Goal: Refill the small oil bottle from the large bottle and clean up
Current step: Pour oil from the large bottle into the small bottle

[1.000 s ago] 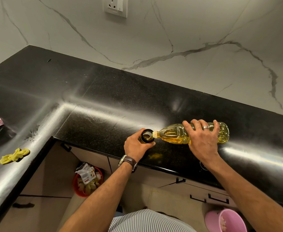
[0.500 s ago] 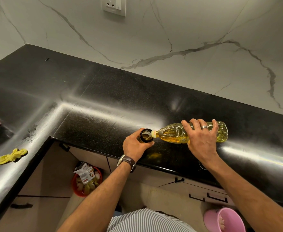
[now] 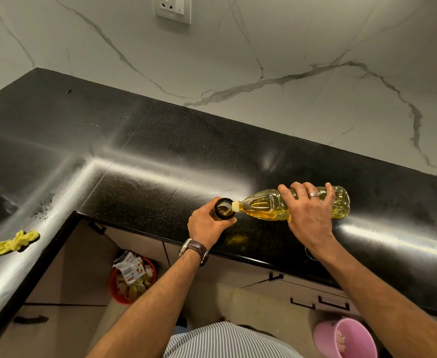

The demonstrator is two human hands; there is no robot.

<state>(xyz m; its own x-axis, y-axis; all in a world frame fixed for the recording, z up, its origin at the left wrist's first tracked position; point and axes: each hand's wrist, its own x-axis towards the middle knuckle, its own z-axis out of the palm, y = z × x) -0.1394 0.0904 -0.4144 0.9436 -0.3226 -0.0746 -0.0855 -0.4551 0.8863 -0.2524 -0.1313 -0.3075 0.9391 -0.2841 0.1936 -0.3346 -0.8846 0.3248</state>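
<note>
Head view, looking down on a black granite countertop [image 3: 160, 151] set against a white marble-patterned wall [image 3: 289, 60]. The large plastic oil bottle [image 3: 269, 208] is held nearly horizontal above the near edge of the counter, its mouth laid against the rim of the small dark oil bottle [image 3: 222, 208], which stands upright just to its left. The right hand [image 3: 309, 215] is wrapped over the rear half of the large bottle, fingers curled across its top; the left hand [image 3: 207, 224] is closed around the body of the small bottle, steadying it. The large bottle appears about half full and is judged moderately heavy, thin-walled and liable to dent under a hard squeeze, so a broad grip around the ribbed midsection is best kept. Any oil film would make both bottles slippery; the small bottle, which may be glass, is judged rigid and breakable, and is best held low around its body. Whether oil is flowing cannot be told. A yellowish smear [image 3: 236, 239] is seen on the counter near the small bottle, possibly spilled oil. A yellow cloth [image 3: 13, 242] lies well apart on the left counter, suited to wiping up.
</note>
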